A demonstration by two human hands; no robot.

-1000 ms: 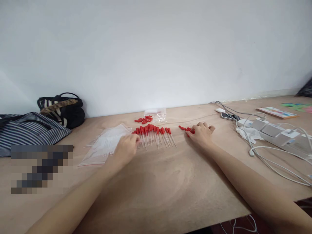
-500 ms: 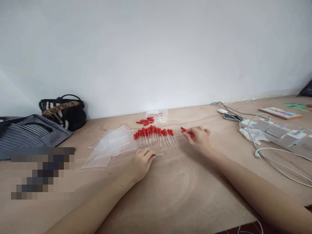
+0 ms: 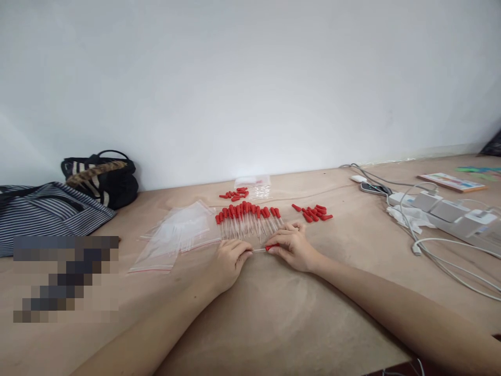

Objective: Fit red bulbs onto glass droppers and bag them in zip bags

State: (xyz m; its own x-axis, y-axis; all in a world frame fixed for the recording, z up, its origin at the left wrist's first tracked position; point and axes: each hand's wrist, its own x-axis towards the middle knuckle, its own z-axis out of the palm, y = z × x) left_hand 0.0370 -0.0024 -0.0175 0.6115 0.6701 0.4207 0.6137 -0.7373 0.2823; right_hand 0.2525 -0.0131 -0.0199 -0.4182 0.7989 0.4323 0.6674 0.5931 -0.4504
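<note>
My left hand (image 3: pixel 234 261) is closed on a thin clear glass dropper tube (image 3: pixel 259 250), which sticks out to the right past the fingertips. Facing it, my right hand (image 3: pixel 293 247) pinches a red rubber dropper bulb (image 3: pixel 270 248) at the tube's right end; whether the tube is inside the bulb I cannot tell. Just beyond both hands lies a fan of droppers (image 3: pixel 245 216) with red bulbs pointing away from me. Loose red bulbs (image 3: pixel 313 213) form a pile behind my right hand, and more red bulbs (image 3: pixel 235 194) lie farther back.
Clear zip bags (image 3: pixel 180 230) lie to the left. At the back, a bag of clear tubes (image 3: pixel 259 188) rests on the wooden table (image 3: pixel 250 329). A striped bag (image 3: pixel 55 214) and black bag (image 3: pixel 117 183) stand left. Chargers on a power strip (image 3: pixel 442 211) and white cables occupy the right.
My right hand has moved left and toward me from the loose bulb pile, bringing a red bulb to the tube's end. My left hand has stayed in place, holding the tube.
</note>
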